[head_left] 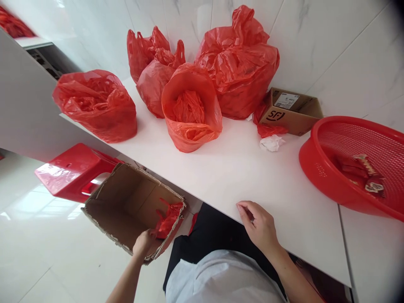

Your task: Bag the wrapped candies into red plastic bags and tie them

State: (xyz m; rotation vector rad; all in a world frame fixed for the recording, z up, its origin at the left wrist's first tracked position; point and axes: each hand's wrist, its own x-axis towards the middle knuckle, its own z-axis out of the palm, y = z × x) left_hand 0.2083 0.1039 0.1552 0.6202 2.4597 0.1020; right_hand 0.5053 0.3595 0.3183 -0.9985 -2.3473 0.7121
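My left hand (144, 243) reaches over the near wall of an open cardboard box (121, 206) beside the table. Its fingers are closed on a crumpled red plastic bag (168, 219) at the box's right side; the fingertips are partly hidden. At the front edge of the white table (221, 176), my right hand (259, 225) rests with its fingers loosely curled and pressed together, with no object visible in them. An open red plastic bag (193, 145) with more red plastic inside stands on the table ahead of my hands.
More filled red bags (236, 71) stand along the wall, one (104, 122) at the left end. On the right are a small cardboard carton (287, 120), crumpled white paper (272, 143) and a red mesh basket (328, 185) holding small packets. A red stool (72, 168) stands behind the box.
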